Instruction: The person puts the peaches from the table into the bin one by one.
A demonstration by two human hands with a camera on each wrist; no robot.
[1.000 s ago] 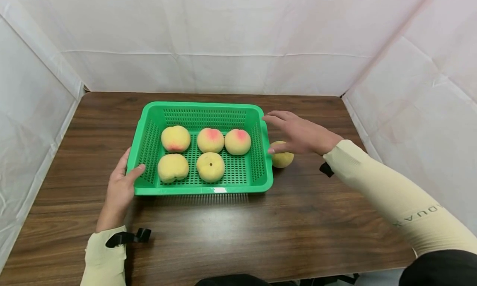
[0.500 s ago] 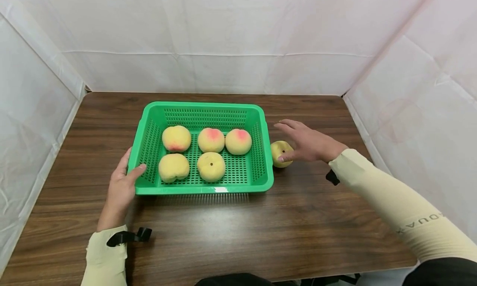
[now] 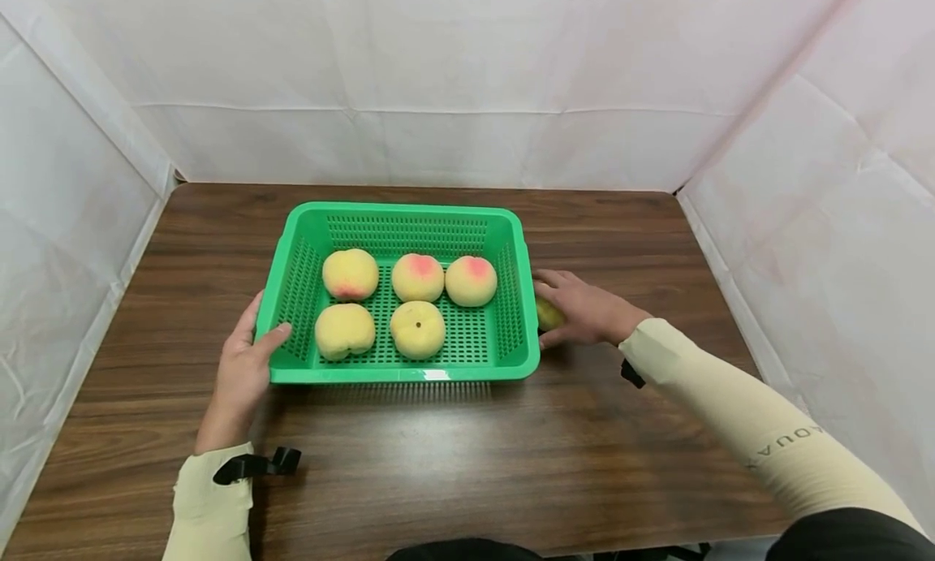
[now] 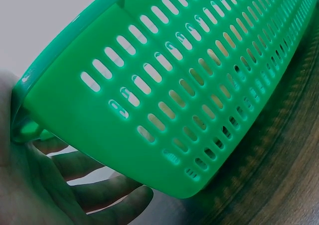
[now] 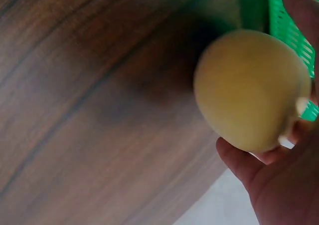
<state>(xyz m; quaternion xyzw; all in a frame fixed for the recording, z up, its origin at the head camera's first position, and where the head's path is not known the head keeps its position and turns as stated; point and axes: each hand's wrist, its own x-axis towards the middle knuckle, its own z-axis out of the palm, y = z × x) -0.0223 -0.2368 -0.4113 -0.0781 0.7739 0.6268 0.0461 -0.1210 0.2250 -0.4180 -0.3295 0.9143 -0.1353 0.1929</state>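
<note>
A green plastic basket [image 3: 365, 375] with slotted walls stands on the table, holding several yellow peaches [image 3: 418, 330], some blushed pink. My left hand [image 3: 244, 370] grips its left end, the thumb over the rim; in the left wrist view the fingers [image 4: 107, 190] lie outside, under the rim. Just beyond the right end of the basket, my right hand [image 3: 588, 309] holds another yellow peach [image 5: 249, 90], thumb and fingers curled round its sides. From the head view most of this peach is hidden by the hand and the basket's rim.
The brown wood-grain table [image 3: 438, 480] carries everything. White cloth walls [image 3: 453, 82] close it in at the back, left and right. A black strap [image 3: 256, 466] is on the left wrist.
My right hand first drew back from the basket's right rim, uncovering the peach beside it, then came down and took hold of that peach. My left hand kept its grip on the basket.
</note>
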